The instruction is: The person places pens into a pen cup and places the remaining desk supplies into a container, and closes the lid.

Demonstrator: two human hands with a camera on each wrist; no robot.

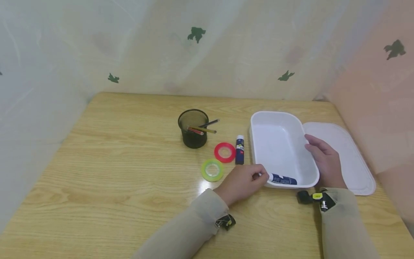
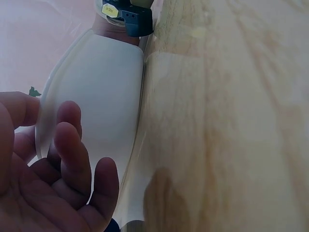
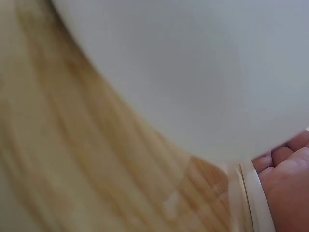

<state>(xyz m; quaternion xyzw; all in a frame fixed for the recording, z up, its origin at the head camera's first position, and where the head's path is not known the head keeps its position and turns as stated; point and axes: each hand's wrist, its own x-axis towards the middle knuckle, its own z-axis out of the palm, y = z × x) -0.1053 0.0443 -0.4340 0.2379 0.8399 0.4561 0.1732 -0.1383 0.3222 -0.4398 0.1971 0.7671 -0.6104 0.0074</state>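
Observation:
A white plastic box (image 1: pixel 275 144) stands on the table, with a dark blue glue stick (image 1: pixel 284 179) lying inside along its near wall. My left hand (image 1: pixel 242 181) reaches over the near left corner and pinches the white end of that glue stick. In the left wrist view, the left thumb and index finger go over the rim while the other fingers curl loosely outside. My right hand (image 1: pixel 328 163) grips the box's right side at the rim; in the right wrist view, the box wall hides part of its fingers.
Left of the box lie a second blue glue stick (image 1: pixel 239 150), a red tape roll (image 1: pixel 216 155) and a green tape roll (image 1: pixel 203 172). A black mesh cup (image 1: pixel 194 141) holding several pencils (image 1: pixel 207 129) stands behind them. The white lid (image 1: pixel 352 162) lies at right.

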